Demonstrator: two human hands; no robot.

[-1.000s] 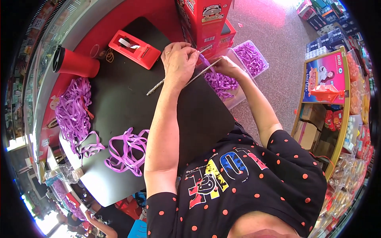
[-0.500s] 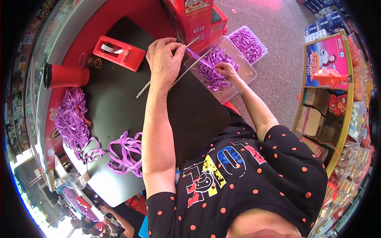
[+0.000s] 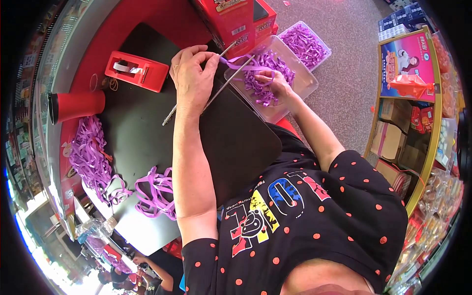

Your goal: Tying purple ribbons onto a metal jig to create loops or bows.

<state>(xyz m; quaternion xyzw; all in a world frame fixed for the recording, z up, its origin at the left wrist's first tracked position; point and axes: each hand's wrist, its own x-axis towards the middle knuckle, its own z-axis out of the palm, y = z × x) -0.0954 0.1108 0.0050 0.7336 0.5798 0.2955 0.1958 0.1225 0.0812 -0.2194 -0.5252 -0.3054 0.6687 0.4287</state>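
Note:
My left hand (image 3: 192, 78) is closed on a thin metal rod (image 3: 171, 115) that slants across the black mat (image 3: 142, 137), and it pinches a purple ribbon strip (image 3: 235, 63) at its fingertips. A second thin rod (image 3: 241, 69) runs beside it toward the tray. My right hand (image 3: 273, 82) rests inside a clear plastic tray (image 3: 300, 91) full of curled purple ribbon pieces (image 3: 265, 61) and holds the other end of the same strip.
A red tape dispenser (image 3: 135, 73) and a red cup (image 3: 76, 104) lie at the mat's left. Purple ribbon heaps (image 3: 88, 152) and loops (image 3: 155, 191) sit nearer me. Red boxes (image 3: 231, 19), a second ribbon tray (image 3: 306, 44) and goods shelves (image 3: 418, 113) stand beyond.
The view has shifted, so everything sits higher and more to the left. My right hand has sunk a little deeper into the tray with the strip stretched between both hands.

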